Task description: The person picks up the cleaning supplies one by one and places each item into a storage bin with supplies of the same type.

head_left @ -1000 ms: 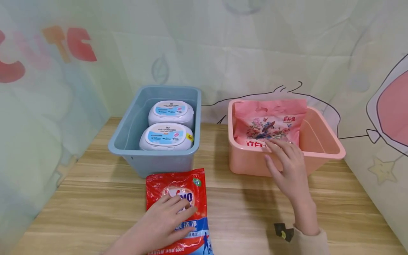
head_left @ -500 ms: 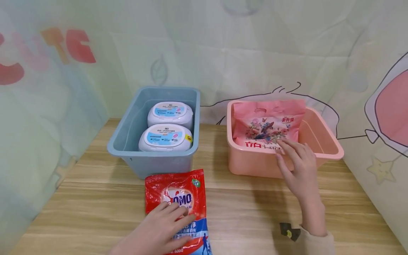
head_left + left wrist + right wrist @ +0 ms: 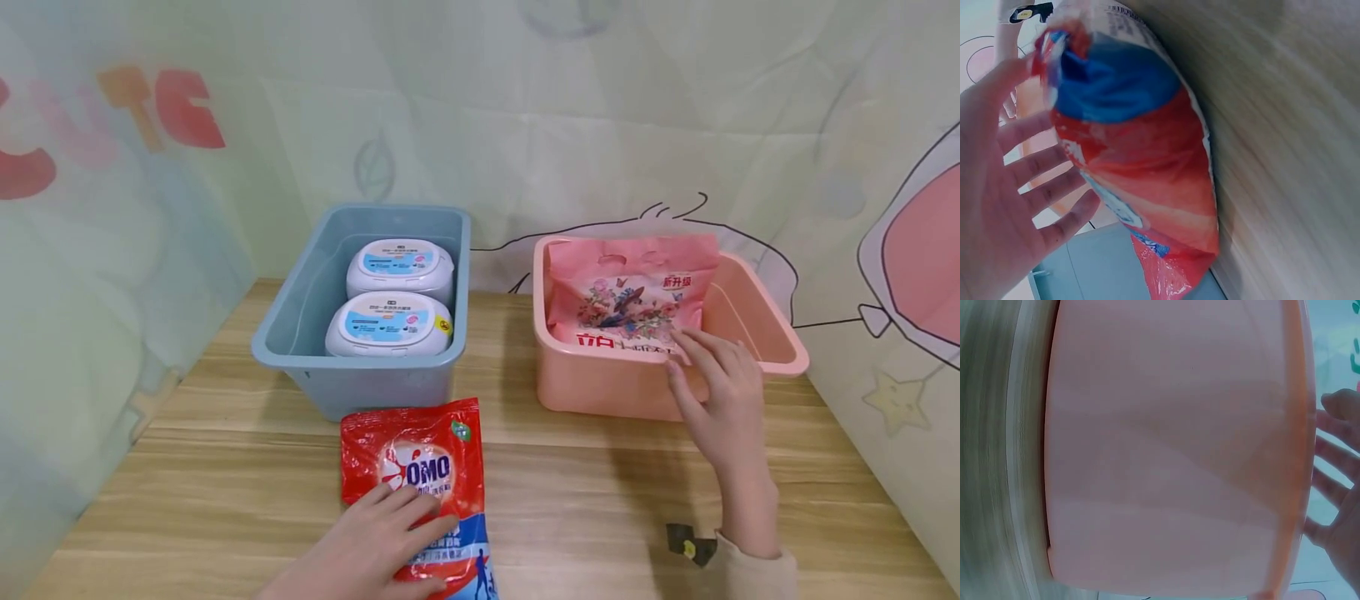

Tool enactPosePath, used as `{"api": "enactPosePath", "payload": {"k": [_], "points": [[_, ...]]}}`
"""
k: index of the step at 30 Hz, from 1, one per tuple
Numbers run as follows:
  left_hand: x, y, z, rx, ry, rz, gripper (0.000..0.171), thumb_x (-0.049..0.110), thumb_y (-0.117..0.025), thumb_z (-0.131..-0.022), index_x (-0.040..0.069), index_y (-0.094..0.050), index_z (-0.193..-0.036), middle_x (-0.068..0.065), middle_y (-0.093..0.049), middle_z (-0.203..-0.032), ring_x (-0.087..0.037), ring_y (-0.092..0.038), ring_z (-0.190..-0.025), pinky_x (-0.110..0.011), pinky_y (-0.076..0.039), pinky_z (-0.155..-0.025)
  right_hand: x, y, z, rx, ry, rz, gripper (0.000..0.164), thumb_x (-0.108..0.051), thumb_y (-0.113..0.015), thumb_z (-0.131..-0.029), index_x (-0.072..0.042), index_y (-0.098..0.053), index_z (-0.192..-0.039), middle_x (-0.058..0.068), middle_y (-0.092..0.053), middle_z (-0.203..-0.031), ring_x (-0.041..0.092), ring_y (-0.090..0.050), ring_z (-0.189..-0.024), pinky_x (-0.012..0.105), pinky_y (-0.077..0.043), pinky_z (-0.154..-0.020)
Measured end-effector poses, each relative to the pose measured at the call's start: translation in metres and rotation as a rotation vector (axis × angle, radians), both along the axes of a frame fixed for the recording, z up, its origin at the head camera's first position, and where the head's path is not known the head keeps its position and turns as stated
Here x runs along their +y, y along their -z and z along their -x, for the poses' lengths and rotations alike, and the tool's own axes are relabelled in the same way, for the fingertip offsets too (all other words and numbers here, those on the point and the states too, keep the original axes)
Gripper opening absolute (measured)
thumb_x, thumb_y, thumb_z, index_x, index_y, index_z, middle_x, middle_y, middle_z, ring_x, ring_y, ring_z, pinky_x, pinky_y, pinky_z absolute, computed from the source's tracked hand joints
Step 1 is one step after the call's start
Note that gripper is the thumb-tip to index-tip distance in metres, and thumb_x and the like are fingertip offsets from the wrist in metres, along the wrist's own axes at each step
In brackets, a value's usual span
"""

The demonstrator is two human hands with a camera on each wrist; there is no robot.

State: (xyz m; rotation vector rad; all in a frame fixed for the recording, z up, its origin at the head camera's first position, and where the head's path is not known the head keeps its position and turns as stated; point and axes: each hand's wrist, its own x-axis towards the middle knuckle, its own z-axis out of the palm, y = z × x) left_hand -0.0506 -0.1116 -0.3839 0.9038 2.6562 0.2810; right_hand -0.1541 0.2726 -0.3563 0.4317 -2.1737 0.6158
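A red and blue bag of OMO laundry powder lies on the wooden table in front of the blue basin. Over its lower half is my left hand, fingers spread; in the left wrist view the fingers extend beside the bag, curled round nothing. My right hand is at the front rim of the pink basin, fingers loosely bent over it and holding nothing. Inside that basin, a pink detergent bag with a flower and bird print leans upright at the left. The right wrist view shows mostly the basin's wall.
At the left, the blue basin contains two white tubs with blue labels, a front one and a rear one. A printed cloth hangs behind and at both sides of the table.
My right hand has moved right along the pink basin's rim, away from the pink bag's lettering. My left hand has slid slightly toward me, uncovering more of the OMO logo.
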Motion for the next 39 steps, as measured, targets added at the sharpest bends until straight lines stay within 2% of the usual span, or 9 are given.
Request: {"api": "enactPosePath", "payload": {"k": [4, 8, 15, 20, 26, 33, 39], "points": [[-0.002, 0.001, -0.001, -0.076, -0.021, 0.007, 0.07, 0.077, -0.052, -0.076, 0.045, -0.045, -0.137, 0.008, -0.052, -0.141, -0.026, -0.05, -0.126, -0.059, -0.042, -0.101, 0.001, 0.0, -0.001, 0.004, 0.007, 0.021, 0.038, -0.006, -0.07, -0.081, -0.005, -0.067, -0.119, 0.018, -0.065, -0.118, 0.037, -0.054, -0.112, 0.053, -0.029, -0.11], [-0.004, 0.004, -0.001, -0.107, 0.0, 0.009, 0.075, 0.075, -0.058, -0.072, 0.047, -0.041, -0.139, 0.01, -0.049, -0.143, -0.026, -0.048, -0.127, -0.06, -0.042, -0.102, 0.005, 0.002, -0.001, -0.002, 0.016, 0.024, 0.038, -0.006, -0.07, -0.081, -0.005, -0.067, -0.118, 0.018, -0.065, -0.117, 0.037, -0.054, -0.111, 0.053, -0.027, -0.112], [-0.007, 0.006, -0.001, -0.091, 0.067, 0.007, 0.078, 0.072, -0.064, -0.069, 0.048, -0.038, -0.139, 0.011, -0.048, -0.143, -0.023, -0.048, -0.127, -0.058, -0.045, -0.1, 0.011, 0.002, -0.002, -0.009, 0.038, 0.02, 0.035, -0.009, -0.069, -0.083, -0.003, -0.066, -0.118, 0.02, -0.064, -0.116, 0.038, -0.053, -0.109, 0.052, -0.03, -0.109], [-0.008, 0.006, -0.002, -0.093, 0.062, 0.002, 0.079, 0.073, -0.064, -0.069, 0.05, -0.037, -0.139, 0.011, -0.047, -0.144, -0.024, -0.048, -0.128, -0.059, -0.045, -0.099, 0.013, 0.001, -0.004, -0.006, 0.065, 0.031, 0.039, -0.005, -0.074, -0.078, -0.002, -0.067, -0.116, 0.02, -0.065, -0.116, 0.038, -0.055, -0.11, 0.056, -0.029, -0.108], [-0.008, 0.007, -0.002, -0.091, 0.062, -0.003, 0.078, 0.074, -0.062, -0.069, 0.05, -0.036, -0.139, 0.011, -0.048, -0.143, -0.024, -0.048, -0.127, -0.059, -0.045, -0.099, 0.017, -0.001, -0.005, 0.0, 0.098, 0.046, 0.043, -0.007, -0.078, -0.074, -0.002, -0.067, -0.115, 0.021, -0.066, -0.113, 0.039, -0.055, -0.107, 0.054, -0.03, -0.109], [-0.008, 0.008, -0.001, -0.108, 0.047, -0.002, 0.08, 0.074, -0.063, -0.068, 0.051, -0.035, -0.14, 0.011, -0.047, -0.144, -0.024, -0.047, -0.128, -0.06, -0.044, -0.099, 0.027, -0.001, -0.006, 0.006, 0.153, 0.063, 0.044, -0.009, -0.081, -0.072, -0.003, -0.068, -0.114, 0.021, -0.066, -0.112, 0.039, -0.055, -0.106, 0.053, -0.032, -0.104], [-0.008, 0.01, -0.001, -0.104, 0.056, -0.004, 0.08, 0.074, -0.063, -0.069, 0.05, -0.035, -0.14, 0.011, -0.046, -0.145, -0.024, -0.046, -0.129, -0.059, -0.045, -0.099, 0.033, 0.001, -0.007, -0.017, 0.19, 0.06, 0.046, -0.011, -0.081, -0.072, -0.004, -0.068, -0.116, 0.021, -0.066, -0.114, 0.039, -0.054, -0.109, 0.056, -0.03, -0.107]]}}
